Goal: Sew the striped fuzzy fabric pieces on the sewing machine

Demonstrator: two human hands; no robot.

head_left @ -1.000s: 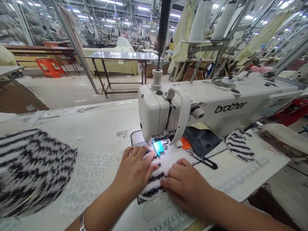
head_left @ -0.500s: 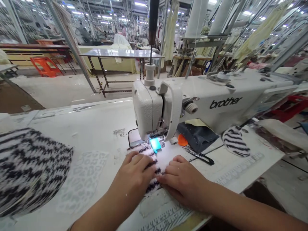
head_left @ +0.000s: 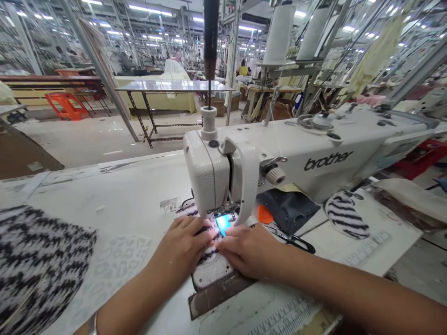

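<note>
1. Both our hands lie flat on the striped piece (head_left: 209, 253) at the machine (head_left: 244, 163): left hand (head_left: 183, 244) with fingers spread on its left part, right hand (head_left: 249, 251) pressing its right edge, neither closed around anything.
2. That piece sits on the worktop (head_left: 132, 195) under the machine head, its far end by the lit blue guide (head_left: 223, 224).
3. We judge the step to be feeding the piece through a seam; the next move calls for even pressure from both hands and fingertips kept off the needle line.
4. We cannot make out the needle or foot, probably hidden behind the head and glare.
5. A striped stack (head_left: 38, 265) is cut off at left; another striped piece (head_left: 345, 215) and scissors (head_left: 293, 239) lie to the right.
</note>
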